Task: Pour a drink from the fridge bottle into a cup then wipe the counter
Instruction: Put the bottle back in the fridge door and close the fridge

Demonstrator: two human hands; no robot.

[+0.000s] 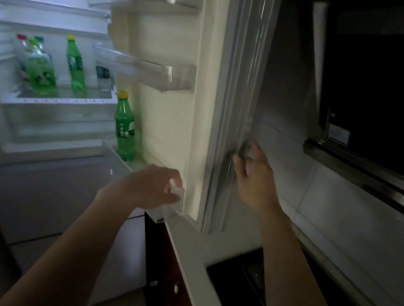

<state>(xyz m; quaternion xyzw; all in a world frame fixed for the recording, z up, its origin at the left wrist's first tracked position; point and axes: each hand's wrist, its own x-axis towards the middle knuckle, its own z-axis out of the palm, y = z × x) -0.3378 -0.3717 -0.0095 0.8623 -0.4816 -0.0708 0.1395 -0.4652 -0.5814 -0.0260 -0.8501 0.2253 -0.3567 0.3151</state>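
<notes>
The fridge door (pixel 207 86) stands open. My right hand (pixel 253 174) curls its fingers around the door's outer edge, gripping it; my left hand (pixel 154 189) is loosely open, fingertips against the corner of the lowest clear plastic door bin (pixel 173 201). In that bin a green translucent plastic bottle (pixel 125 127) stands upright, yellow cap up, white label facing me. More green bottles (pixel 57 65) stand on the glass shelf inside. The pale smooth table (pixel 194 254) runs below the door, edging a black hob (pixel 241 275).

green bottle (pixel 125 127) label blurred, shelf bottles' (pixel 74 64) labels blurred too, no text legible
</notes>
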